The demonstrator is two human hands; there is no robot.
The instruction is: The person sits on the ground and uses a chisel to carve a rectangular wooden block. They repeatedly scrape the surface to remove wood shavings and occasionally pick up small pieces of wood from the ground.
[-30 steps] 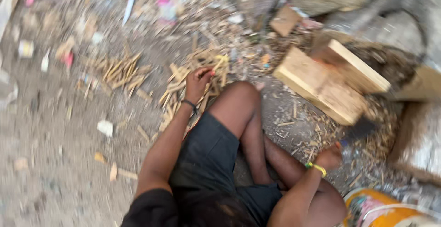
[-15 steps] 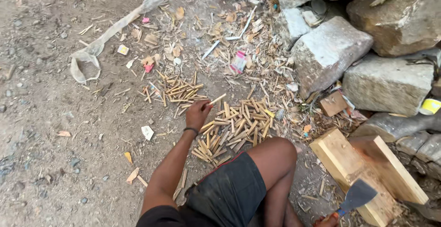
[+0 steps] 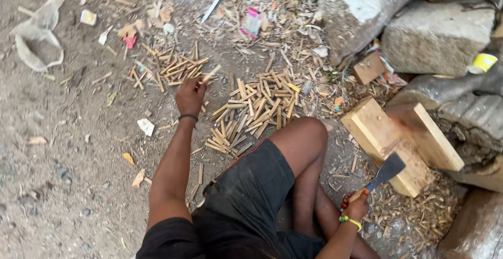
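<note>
- Your left hand (image 3: 189,95) was stretched out over the dirt ground (image 3: 57,185), its fingers closed around a thin wooden stick (image 3: 210,74) that poked out past the knuckles.
- That stick sat just beside the smaller pile of split sticks (image 3: 170,68), which lay well apart from your body.
- The larger pile of sticks (image 3: 254,107) lay between your left hand and your bent knee (image 3: 306,133).
- Your right hand (image 3: 356,206) was clenched on the handle of a broad-bladed chopper (image 3: 385,172), blade tilted up and away from you.
- The chopper's blade overlapped the near edge of the pale wooden block (image 3: 374,130), which lay beside a second plank (image 3: 432,136).
- Large grey rocks (image 3: 435,39) stood beyond the blocks, and a crumpled sack (image 3: 36,49) lay far to your left.
</note>
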